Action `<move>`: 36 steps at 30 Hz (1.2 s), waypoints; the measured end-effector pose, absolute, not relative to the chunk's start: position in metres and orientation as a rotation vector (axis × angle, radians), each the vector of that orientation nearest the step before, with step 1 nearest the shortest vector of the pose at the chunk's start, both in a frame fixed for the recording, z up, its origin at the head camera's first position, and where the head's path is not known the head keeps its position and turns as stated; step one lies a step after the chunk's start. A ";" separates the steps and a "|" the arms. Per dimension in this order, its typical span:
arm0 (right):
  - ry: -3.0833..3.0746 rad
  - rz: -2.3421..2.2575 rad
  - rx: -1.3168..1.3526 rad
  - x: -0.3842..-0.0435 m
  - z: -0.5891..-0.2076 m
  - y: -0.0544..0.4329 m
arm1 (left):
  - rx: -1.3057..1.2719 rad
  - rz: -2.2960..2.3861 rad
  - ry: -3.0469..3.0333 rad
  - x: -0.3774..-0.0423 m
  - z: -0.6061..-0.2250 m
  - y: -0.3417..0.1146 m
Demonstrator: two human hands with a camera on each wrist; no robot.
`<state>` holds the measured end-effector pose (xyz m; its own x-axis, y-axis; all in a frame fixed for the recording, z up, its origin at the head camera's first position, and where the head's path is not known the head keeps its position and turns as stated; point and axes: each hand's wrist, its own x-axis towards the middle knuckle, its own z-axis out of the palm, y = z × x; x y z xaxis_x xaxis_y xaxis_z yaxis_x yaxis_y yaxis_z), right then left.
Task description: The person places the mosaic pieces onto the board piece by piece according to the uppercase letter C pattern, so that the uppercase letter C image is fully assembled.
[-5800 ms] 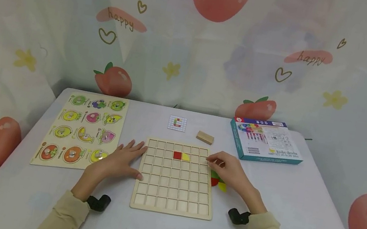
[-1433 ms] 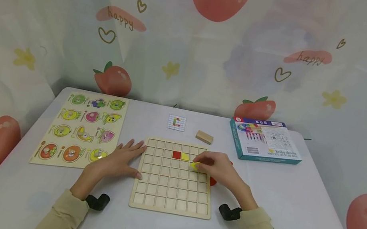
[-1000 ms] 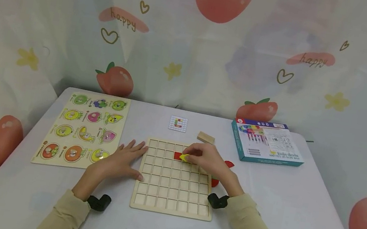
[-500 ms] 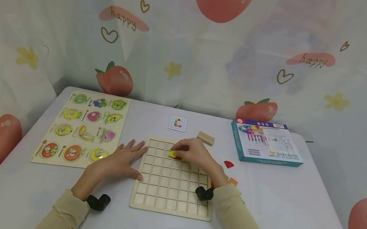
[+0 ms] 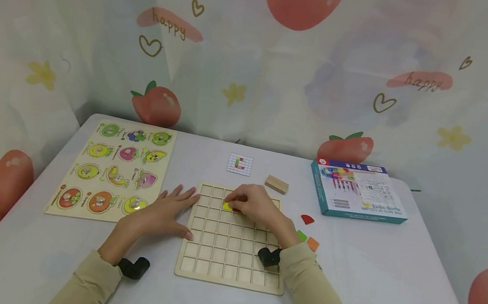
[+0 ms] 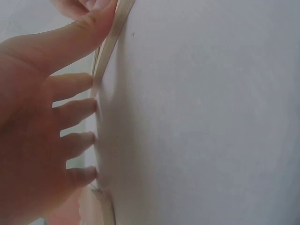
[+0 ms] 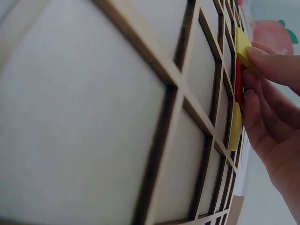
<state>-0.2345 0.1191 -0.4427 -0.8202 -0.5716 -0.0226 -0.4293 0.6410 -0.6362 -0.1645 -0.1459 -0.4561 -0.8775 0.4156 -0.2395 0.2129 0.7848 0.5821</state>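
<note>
A wooden grid board (image 5: 228,281) lies mid-table. My right hand (image 5: 257,208) is over its upper rows and pinches a yellow tile (image 5: 227,206) between thumb and fingers, at a cell in the second row. In the right wrist view that yellow tile (image 7: 243,43) is tilted at the grid, with a red tile (image 7: 239,84) beside it and another yellow tile (image 7: 235,126) after that; both sit in cells. My left hand (image 5: 159,216) lies along the board's left edge, fingers spread, fingertips and thumb (image 6: 75,42) at the rim.
Right of the board lie a red quarter-round tile (image 5: 307,219), a green tile (image 5: 301,236) and an orange tile (image 5: 313,244). Behind it are a pattern card (image 5: 240,164) and a wooden block (image 5: 277,184). A fruit puzzle (image 5: 108,204) stands left, a teal-edged box (image 5: 361,215) back right.
From the board's right edge, my right hand has moved left across the grid with a yellow tile, past the seated yellow and red tiles. My left hand has stayed at the left edge.
</note>
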 end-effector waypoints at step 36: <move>2.738 -1.213 -0.410 -0.195 -0.437 0.184 | 0.488 0.783 2.635 -0.165 -0.455 -0.145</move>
